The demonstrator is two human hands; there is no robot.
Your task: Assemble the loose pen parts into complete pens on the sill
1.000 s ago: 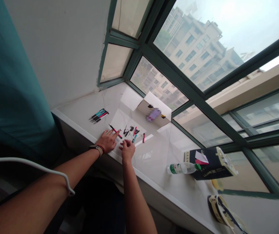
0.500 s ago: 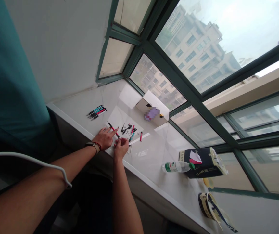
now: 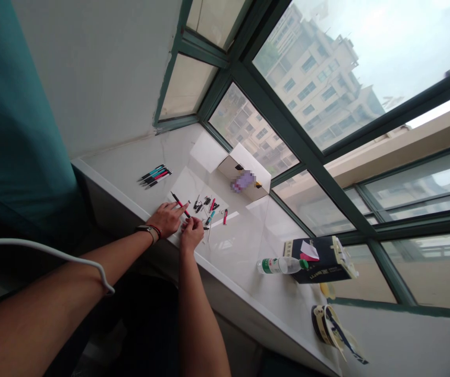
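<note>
A red and black pen [image 3: 179, 202] slants across my two hands, just above the near edge of the white counter [image 3: 232, 256]. My left hand [image 3: 166, 220] grips its barrel, and one finger reaches out along it. At the pen's lower end, the fingers of my right hand [image 3: 191, 233] are pinched together; the tip itself is partly hidden by them. Loose pen parts [image 3: 207, 203], black, red, clear and white, lie just beyond my hands. Among them are a teal barrel piece [image 3: 210, 218] and a red piece [image 3: 225, 216].
Several pens [image 3: 155, 176] lie side by side at the left. An open white box [image 3: 262, 192] stands against the window. To the right are a lying plastic bottle [image 3: 280, 265], a dark box [image 3: 319, 256] and a round container with a strap [image 3: 322, 325]. A white cable [image 3: 71, 257] crosses my left forearm.
The view has shifted slightly, moving everything a little in the picture. Both hands keep hold of the pen, with the right fingers still at its lower end.
</note>
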